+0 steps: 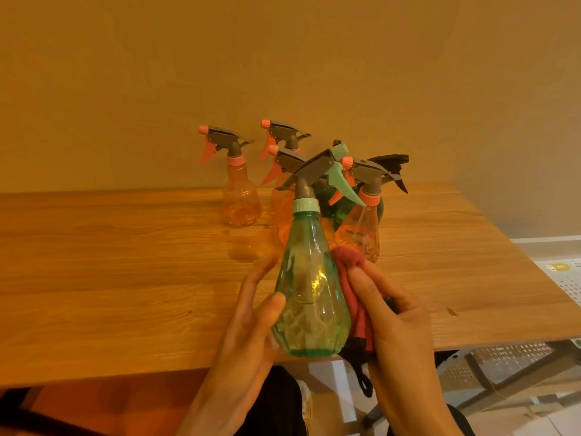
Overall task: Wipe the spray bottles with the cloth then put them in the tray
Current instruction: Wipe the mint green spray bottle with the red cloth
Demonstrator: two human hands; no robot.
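Observation:
A clear green spray bottle (311, 287) with a mint trigger and grey head is held upright over the table's near edge. My left hand (251, 319) grips its left side, thumb on the front. My right hand (393, 313) holds a red cloth (349, 284) against the bottle's right side. Behind it on the wooden table (125, 262) stand several orange spray bottles, one at the left (240, 196), one at the right (361, 228), and others partly hidden behind the green bottle. A dark green bottle with a black trigger (393, 165) stands at the back right.
A white perforated tray or shelf (562, 278) sits off the table's right edge. A metal frame (503, 366) shows below the table on the right. A plain wall rises behind the table. A wet patch (245, 250) marks the tabletop near the bottles.

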